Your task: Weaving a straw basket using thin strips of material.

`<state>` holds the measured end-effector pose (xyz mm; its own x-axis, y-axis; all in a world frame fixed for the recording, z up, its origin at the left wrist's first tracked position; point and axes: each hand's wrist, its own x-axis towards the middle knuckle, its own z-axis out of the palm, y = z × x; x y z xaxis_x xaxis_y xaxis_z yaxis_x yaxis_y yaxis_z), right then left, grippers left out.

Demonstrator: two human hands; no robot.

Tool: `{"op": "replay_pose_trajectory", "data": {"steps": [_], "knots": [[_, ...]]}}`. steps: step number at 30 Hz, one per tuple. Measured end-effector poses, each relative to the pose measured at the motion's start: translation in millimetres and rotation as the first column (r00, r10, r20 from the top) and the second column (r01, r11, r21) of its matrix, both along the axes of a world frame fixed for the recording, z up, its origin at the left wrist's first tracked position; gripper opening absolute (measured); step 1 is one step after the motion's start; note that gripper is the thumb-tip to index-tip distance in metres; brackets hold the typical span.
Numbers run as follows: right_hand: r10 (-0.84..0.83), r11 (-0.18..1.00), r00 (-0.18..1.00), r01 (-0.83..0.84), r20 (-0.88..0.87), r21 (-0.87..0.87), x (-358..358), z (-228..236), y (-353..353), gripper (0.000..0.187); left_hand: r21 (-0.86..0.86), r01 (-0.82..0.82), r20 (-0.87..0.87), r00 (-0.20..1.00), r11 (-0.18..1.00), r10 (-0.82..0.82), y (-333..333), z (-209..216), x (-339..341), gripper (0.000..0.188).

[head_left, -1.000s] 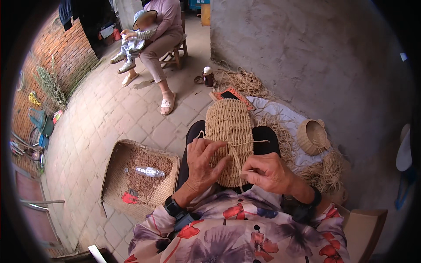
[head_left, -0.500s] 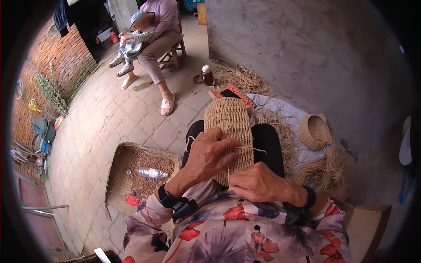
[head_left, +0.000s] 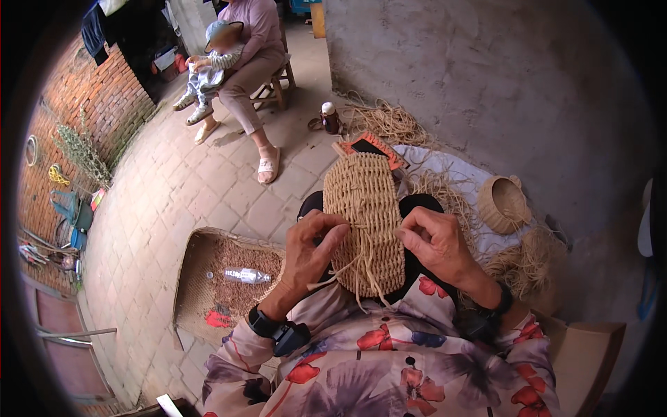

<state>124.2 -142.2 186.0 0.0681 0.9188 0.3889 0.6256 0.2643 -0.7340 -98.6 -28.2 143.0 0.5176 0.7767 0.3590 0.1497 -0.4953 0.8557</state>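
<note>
An oblong woven piece of tan straw cord [head_left: 361,184], rounded at the ends, lies across my lap. Several loose cord ends [head_left: 366,260] spread from its middle down over its near part. My left hand [head_left: 306,254] is at its left edge, thumb and index finger closed in a pinch. Level with it at the right edge is my right hand [head_left: 439,247], its fingers curled against the thumb. If a thin strand runs between the fingertips of either hand, it is too fine to make out.
A shallow woven tray [head_left: 182,278] with brown bits and a plastic bottle [head_left: 248,275] stands at left. To the right are a round straw basket [head_left: 492,215], straw bundles [head_left: 531,260] and a white cloth [head_left: 434,161]. Beyond sit a person [head_left: 253,62] and a child [head_left: 208,73].
My hands have moved apart, from over the woven piece to its two sides. The cord ends, partly covered before, now hang in view. The child's head has shifted slightly.
</note>
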Motion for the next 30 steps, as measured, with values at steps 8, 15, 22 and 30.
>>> {"op": "replay_pose_trajectory", "data": {"steps": [8,15,22,30], "knots": [[-0.034,0.998,0.99,0.028,-0.133,-0.053,-7.5,-30.1,8.6,0.015,0.02,-0.017,-0.324,0.946,1.0,0.022,16.8,29.4,17.4,0.024],[0.036,0.999,0.99,-0.036,-0.139,0.003,-16.8,-38.6,8.0,0.021,-0.107,-0.004,-0.558,0.828,0.994,-0.057,29.0,49.2,13.1,0.028],[0.116,0.989,0.985,-0.102,-0.131,0.109,-23.9,-44.3,16.0,0.022,-0.2,-0.149,-0.572,0.82,0.968,0.008,33.1,43.9,5.3,0.032],[0.111,0.983,0.982,-0.087,-0.15,0.162,-22.9,-46.9,15.3,0.021,-0.426,-0.134,-0.372,0.927,0.895,-0.038,33.9,37.4,5.6,0.024]]}}
